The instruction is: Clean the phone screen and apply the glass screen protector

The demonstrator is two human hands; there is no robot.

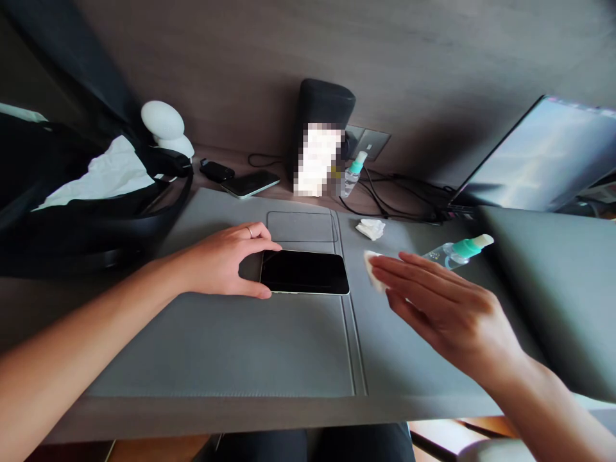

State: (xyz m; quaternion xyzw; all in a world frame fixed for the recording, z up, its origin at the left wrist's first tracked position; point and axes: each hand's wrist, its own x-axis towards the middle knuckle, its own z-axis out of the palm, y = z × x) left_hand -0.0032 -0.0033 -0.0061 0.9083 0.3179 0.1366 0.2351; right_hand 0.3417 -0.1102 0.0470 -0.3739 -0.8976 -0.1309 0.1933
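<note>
Phone (304, 272) laid flat, screen up, on grey desk mat (226, 350); its left end pinched across the long edges by thumb and forefinger of left hand (216, 262), presumably so it is steadied with most of the screen uncovered; white pad (372, 272) held at fingertips of right hand (447, 309), fingers pressed together, likely so the pad is kept flat; phone lies left of that hand, apart from it

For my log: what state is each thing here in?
Phone: flat, display dark
Left hand: gripping the phone's edges
White wad: held, partly hidden
Right hand: holding the wad
Crumpled tissue: loose, unheld
Rear spray bottle: upright
Near spray bottle: posture unclear
Rear phone: flat, dark
Large screen: raised
</note>
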